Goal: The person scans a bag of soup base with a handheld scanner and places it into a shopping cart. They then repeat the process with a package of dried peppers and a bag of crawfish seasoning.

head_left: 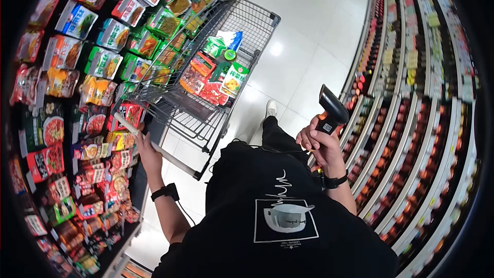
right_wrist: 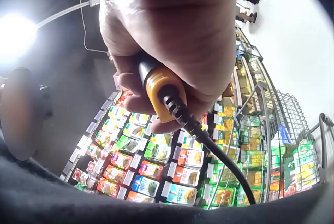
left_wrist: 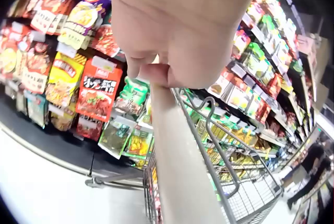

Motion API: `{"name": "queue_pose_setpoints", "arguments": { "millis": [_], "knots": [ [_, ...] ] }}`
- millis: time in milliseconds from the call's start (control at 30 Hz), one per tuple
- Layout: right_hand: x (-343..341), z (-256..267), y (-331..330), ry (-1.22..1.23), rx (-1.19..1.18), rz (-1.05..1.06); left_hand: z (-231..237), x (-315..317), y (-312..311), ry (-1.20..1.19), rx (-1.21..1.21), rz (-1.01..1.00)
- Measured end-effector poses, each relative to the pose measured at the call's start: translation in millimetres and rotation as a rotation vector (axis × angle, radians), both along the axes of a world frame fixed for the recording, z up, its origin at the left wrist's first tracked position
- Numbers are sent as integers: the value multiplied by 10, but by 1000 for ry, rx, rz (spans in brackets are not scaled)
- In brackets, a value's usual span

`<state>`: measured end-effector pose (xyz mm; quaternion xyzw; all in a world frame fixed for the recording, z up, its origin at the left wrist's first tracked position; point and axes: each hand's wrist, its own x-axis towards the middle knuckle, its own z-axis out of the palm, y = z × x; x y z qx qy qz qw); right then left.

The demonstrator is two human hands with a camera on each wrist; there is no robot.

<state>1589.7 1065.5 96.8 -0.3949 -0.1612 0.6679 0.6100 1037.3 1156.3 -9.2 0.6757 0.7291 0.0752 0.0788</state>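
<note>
Stocked shelves (head_left: 428, 56) flank a part-filled grey-wire cart (head_left: 247, 25); remainder unclear. Left hand (head_left: 149, 154) grips pale handlebar (head_left: 172, 159); right hand (head_left: 323, 143), black-and-yellow scanner (head_left: 334, 108).

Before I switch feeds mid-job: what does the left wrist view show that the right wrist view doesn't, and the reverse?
Only the left wrist view shows the left hand, gripping a pale handle bar. Only the right wrist view shows the right hand, holding a handheld scanner by its handle, with a black cable. Both share the wire cart and shelved packets.
</note>
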Motion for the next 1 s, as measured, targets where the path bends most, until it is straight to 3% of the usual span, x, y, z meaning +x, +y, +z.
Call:
{"name": "queue_pose_setpoints", "arguments": {
  "millis": [100, 133, 167, 233, 333, 433, 533, 767, 833, 1000],
  "knots": [
    [408, -11, 498, 31, -8, 102, -260, 267, -206, -411, 149, 321],
    [528, -3, 659, 46, -2, 144, -242, 444, -209, -354, 196, 355],
    [754, -7, 963, 66, 3, 218, -236, 796, -286, -590, 174, 712],
    [904, -16, 1266, 69, 11, 291, -372, 1009, -312, -729, 302, 956],
    [962, -60, 1736, 107, -17, 395, -397, 1019, -289, -576, 346, 973],
    [924, -148, 2157, 225, 15, 490, -722, 762, -320, -179, 339, 865],
    [793, -165, 2552, 269, 81, 561, -788, 652, -301, -296, 215, 977],
    [376, -70, 3069, 327, 120, 592, -866, 651, -318, -383, 205, 995],
    [252, -24, 3153, 345, 122, 605, -569, 817, -166, -457, 131, 1069],
    [69, -20, 3353, 323, 84, 618, -330, 976, -61, -369, 157, 1048]
  ]
}}
